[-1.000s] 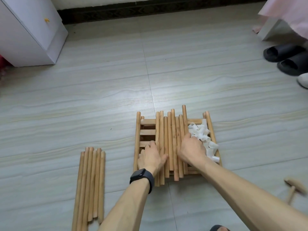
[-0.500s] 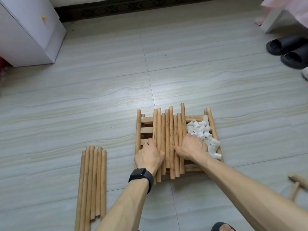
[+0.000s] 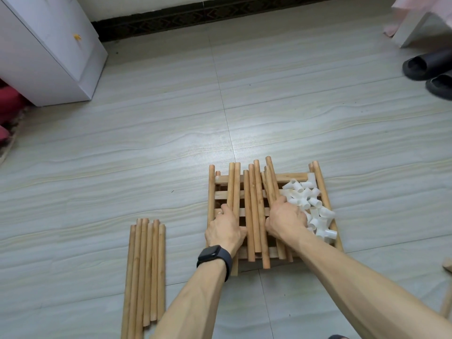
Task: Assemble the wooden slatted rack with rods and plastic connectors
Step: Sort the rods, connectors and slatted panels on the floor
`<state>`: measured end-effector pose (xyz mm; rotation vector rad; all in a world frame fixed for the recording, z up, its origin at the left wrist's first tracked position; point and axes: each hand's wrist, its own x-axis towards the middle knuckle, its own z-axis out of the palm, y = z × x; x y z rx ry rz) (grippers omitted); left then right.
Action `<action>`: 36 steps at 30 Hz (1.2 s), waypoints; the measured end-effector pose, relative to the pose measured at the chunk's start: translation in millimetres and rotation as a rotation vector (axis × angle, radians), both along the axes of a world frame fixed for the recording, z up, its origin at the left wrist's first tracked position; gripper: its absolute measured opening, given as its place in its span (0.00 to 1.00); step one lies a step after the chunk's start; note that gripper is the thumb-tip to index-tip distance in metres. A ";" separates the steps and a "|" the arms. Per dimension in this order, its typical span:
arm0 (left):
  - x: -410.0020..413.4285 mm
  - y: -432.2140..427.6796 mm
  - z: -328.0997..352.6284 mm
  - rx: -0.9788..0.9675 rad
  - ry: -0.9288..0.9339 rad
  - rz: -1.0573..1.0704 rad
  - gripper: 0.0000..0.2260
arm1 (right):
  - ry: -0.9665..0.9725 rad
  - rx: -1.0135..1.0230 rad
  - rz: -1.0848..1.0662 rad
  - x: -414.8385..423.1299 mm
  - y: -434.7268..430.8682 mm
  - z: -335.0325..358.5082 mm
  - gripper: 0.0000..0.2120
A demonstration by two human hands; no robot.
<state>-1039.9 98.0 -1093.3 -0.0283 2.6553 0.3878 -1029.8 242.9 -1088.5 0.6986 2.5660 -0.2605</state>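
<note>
Person works on a tiled floor (image 3: 146, 155). Both forearms reach forward onto a wooden slatted panel (image 3: 297, 176) lying flat.

Left hand (image 3: 225, 231): palm down on the panel, fingers bent over a pair of the loose rods (image 3: 254, 196), thumb on the pair's right side. It looks like a grip. A black watch (image 3: 215, 256) is on the wrist.

Right hand (image 3: 286, 221): palm down, fingers curled over another clump of loose rods just ahead of the knuckles, thumb tucked against their left side. Also gripping, as far as shows.

Between the two hands, more loose rods lie untouched, running away from the person, with their ends uneven.

Just right of the right hand, touching its outer edge, is a heap of white plastic connectors (image 3: 311, 206) on the same panel.

Well left of the left hand, a second bundle of rods (image 3: 144, 272) lies side by side on the floor, apart from the panel.

Far ahead and left of the left hand is a white cabinet (image 3: 49, 45). Far ahead and right of the right hand are black slippers (image 3: 430, 66).
</note>
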 end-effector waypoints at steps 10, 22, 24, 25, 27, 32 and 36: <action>-29.5 -67.8 43.5 0.351 0.110 0.174 0.23 | 0.243 -0.317 -0.084 9.3 -17.4 41.7 0.25; 50.2 -285.1 -7.6 0.146 0.071 0.563 0.22 | 0.001 -0.637 0.190 73.3 -208.0 -5.2 0.20; 65.7 -297.5 -19.8 0.078 0.014 0.553 0.22 | -0.014 -0.663 0.136 83.7 -222.3 -23.7 0.21; 70.9 -301.5 -25.2 0.048 -0.013 0.543 0.22 | -0.026 -0.691 0.108 86.8 -226.6 -31.7 0.22; 77.5 -306.1 -34.2 0.004 -0.062 0.517 0.25 | -0.048 -0.790 0.039 88.8 -230.4 -41.0 0.23; 87.0 -297.9 -39.6 -0.002 -0.032 0.527 0.32 | -0.010 -0.834 0.002 84.8 -226.7 -44.6 0.28; 97.2 -274.9 -40.4 -0.081 -0.114 0.318 0.42 | 0.018 -0.729 0.070 89.1 -221.4 -47.8 0.30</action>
